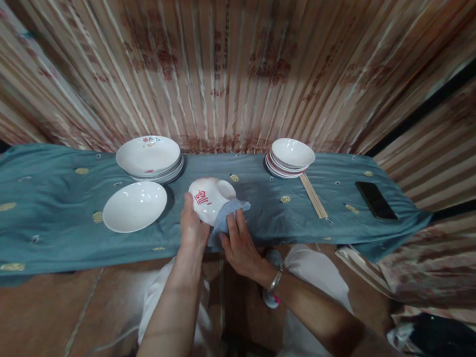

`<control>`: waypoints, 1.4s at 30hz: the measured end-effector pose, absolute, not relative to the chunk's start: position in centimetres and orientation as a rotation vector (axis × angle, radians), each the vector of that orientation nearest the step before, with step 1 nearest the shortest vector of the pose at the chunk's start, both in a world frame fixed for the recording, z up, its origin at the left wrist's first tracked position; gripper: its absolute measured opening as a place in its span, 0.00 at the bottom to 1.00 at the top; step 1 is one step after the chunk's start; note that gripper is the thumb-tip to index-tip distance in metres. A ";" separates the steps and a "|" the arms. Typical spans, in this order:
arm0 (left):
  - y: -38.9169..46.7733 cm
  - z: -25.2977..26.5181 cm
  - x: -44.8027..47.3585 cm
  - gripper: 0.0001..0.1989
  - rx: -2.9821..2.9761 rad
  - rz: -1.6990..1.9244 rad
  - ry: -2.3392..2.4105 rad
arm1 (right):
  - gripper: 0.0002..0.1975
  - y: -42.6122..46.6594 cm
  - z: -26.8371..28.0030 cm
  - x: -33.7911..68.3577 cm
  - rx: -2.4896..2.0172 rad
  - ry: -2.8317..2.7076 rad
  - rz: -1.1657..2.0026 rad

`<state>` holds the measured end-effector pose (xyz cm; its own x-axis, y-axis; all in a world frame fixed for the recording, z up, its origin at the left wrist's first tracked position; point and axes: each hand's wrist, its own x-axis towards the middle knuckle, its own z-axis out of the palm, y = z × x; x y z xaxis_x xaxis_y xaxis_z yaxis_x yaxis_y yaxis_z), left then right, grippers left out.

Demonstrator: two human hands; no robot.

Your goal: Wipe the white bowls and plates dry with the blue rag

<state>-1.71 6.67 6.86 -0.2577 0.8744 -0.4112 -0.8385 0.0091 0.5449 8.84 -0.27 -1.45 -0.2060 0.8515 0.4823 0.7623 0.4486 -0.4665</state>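
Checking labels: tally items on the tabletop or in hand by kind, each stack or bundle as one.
Dish stack: 1
Bowl stack: 1
Loose dish: 1
Held bowl: 1
Blue cloth: 1
Chopstick bundle: 1
Phone: 1
Total: 7

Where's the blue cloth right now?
In the middle of the head view, the blue cloth is in the right hand, against the red-marked bowl.

White bowl (pixel 211 197) — red-marked, underside showing, pale-blue cloth (pixel 226 209) against it
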 end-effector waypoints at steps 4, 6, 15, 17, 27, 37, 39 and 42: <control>6.8 6.3 -1.8 0.17 0.086 1.636 0.855 | 0.25 -0.5 -0.8 8.6 -1.294 -2.109 0.038; 6.8 5.8 -1.9 0.17 0.110 1.618 0.885 | 0.24 -0.4 -0.4 8.4 -1.245 -2.173 -0.018; 6.0 5.2 -1.4 0.20 0.304 1.591 1.001 | 0.20 1.0 1.2 8.3 -1.130 -2.217 -0.142; 5.9 5.2 -1.3 0.20 0.362 1.573 1.047 | 0.20 1.3 1.4 8.5 -1.127 -2.218 -0.121; 5.0 6.5 -0.6 0.18 0.654 1.550 1.163 | 0.22 2.2 3.4 9.3 -1.171 -2.153 -0.081; 4.9 6.2 0.0 0.18 0.635 1.531 1.122 | 0.23 3.6 4.5 9.7 -1.223 -2.088 0.022; 4.9 5.9 0.1 0.17 0.617 1.523 1.090 | 0.23 3.9 4.9 9.9 -1.212 -2.072 0.070; 4.8 5.1 0.0 0.18 0.625 1.488 1.078 | 0.23 4.6 5.5 10.4 -1.208 -2.021 0.168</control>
